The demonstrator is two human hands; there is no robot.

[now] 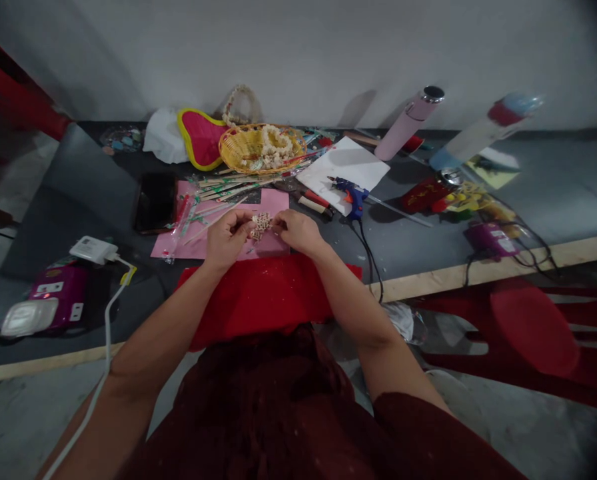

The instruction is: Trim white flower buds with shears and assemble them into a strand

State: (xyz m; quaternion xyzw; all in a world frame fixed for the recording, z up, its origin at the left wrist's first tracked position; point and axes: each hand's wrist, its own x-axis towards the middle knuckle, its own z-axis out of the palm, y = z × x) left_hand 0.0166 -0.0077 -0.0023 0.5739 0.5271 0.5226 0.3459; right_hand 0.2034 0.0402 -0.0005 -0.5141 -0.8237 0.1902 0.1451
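Note:
A small cream lattice piece (pixel 262 225), seemingly made of short stick-like bits, is between my two hands above a pink paper sheet (pixel 203 248). My left hand (pixel 228 235) pinches its left side between thumb and fingers. At its right edge, my right hand (pixel 298 231) has its fingers closed on it; the fingertips are partly hidden. Just behind the hands lie several thin wooden sticks (pixel 228 187) with green-marked wrappers. A blue glue gun (pixel 351 193) rests on a white sheet (pixel 363 161) to the right. Below the hands is a red cloth (pixel 263 297).
Behind stands a yellow wicker basket (pixel 238 155) holding cream beaded-looking pieces. A phone (pixel 156 203) and purple power socket (pixel 68 293) are on the left. To the right are a pink flask (pixel 403 130), a red can (pixel 428 192) and cables. A red stool (pixel 533 327) stands beside the table.

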